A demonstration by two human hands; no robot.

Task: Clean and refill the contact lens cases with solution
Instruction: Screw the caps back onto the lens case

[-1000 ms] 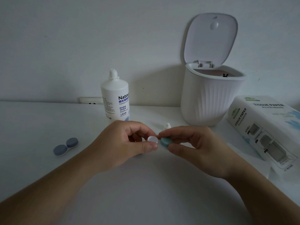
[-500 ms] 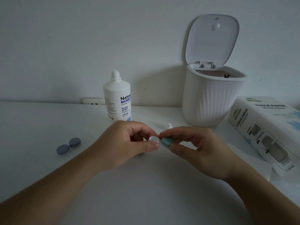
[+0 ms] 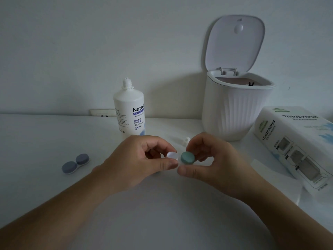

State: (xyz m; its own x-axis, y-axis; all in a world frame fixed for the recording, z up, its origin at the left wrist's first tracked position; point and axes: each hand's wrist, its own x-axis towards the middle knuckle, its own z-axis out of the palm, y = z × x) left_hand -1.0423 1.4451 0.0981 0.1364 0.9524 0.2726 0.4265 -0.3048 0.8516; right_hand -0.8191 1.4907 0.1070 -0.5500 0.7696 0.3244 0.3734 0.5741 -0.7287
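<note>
Plastic, small and light, the contact lens case [image 3: 180, 157] is held above the bench [image 3: 36, 141] between both hands: the left hand [image 3: 137, 159] pinches its white end between thumb and curled fingers [image 3: 153, 147], and the right hand [image 3: 212, 159] pinches the green cap [image 3: 187, 157] by its rim. It looks stiff but slick, likely slippery if wet, so a grip on the cap's edge with the body steadied seems best; a second, blue-capped case [image 3: 75, 163] lies on the bench to the left, near the solution bottle [image 3: 129, 112].
</note>
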